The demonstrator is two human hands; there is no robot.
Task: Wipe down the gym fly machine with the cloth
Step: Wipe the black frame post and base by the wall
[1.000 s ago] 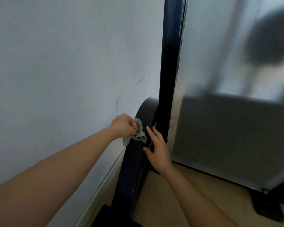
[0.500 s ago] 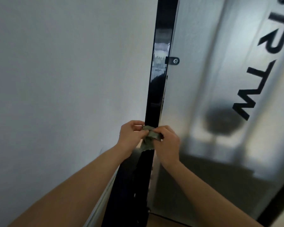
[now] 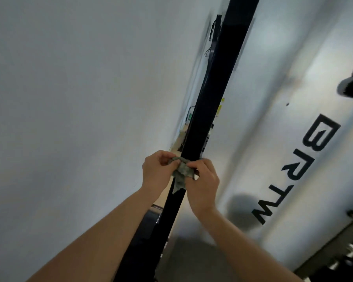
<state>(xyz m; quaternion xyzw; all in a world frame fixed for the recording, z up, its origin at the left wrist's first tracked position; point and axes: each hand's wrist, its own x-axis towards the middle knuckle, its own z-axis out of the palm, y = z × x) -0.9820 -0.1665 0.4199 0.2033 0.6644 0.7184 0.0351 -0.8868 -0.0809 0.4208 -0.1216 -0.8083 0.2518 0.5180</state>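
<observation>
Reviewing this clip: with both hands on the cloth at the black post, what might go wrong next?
1. The cloth is bunched small, pinched between the left hand and right hand. It may clean only a narrow strip of the black post, or slip free and drop.
2. Thin cables seem to hang beside the post higher up, so an upward wipe could snag them.
</observation>
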